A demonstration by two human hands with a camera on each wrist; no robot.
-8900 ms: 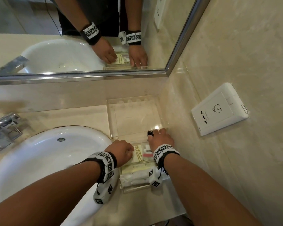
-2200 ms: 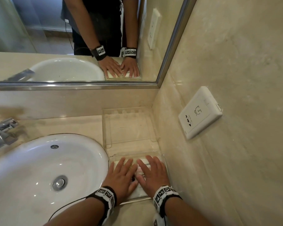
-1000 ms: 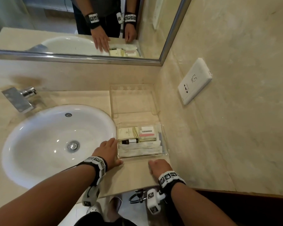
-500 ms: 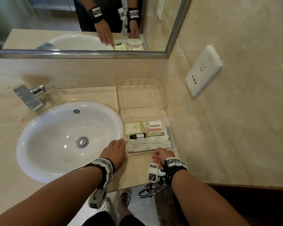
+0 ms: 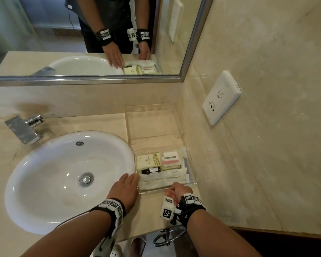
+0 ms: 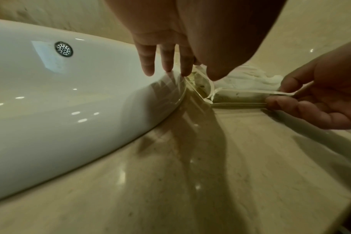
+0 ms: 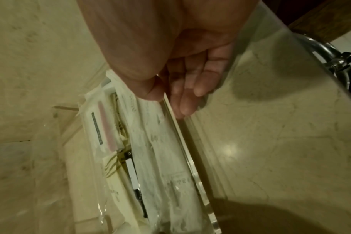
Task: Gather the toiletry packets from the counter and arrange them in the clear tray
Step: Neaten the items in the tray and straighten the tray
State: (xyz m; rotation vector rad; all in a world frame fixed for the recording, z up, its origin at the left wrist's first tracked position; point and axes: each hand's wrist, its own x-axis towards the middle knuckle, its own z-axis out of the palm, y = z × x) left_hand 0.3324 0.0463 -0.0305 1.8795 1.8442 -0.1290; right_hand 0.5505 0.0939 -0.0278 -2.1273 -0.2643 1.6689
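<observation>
The clear tray [image 5: 191, 170] sits on the counter by the right wall and holds the toiletry packets: a cream packet with gold stripes [image 5: 148, 160], a white packet with a pink stripe [image 5: 170, 161], a small dark bottle [image 5: 150, 171] and white wrapped packets [image 5: 161, 179] along the front. My left hand [image 5: 130, 182] lies flat with straight fingers [image 6: 166, 63] at the tray's near left corner. My right hand [image 5: 174, 190] pinches the tray's near wall [image 7: 182, 142], thumb inside and fingers outside. The same pinch shows on the near wall [image 6: 240, 95] in the left wrist view.
A second clear tray [image 5: 130, 127], with nothing in it, stands behind the first against the back wall. The white basin [image 5: 44, 182] rises just left of my left hand, with a chrome tap [image 5: 24, 128] beyond. A wall socket [image 5: 220, 97] is on the right; the counter edge is close below my wrists.
Both hands have come off the packets they pressed flat earlier. In the last second the right hand moved from the counter edge to the tray's near wall; the left stayed by the corner.
</observation>
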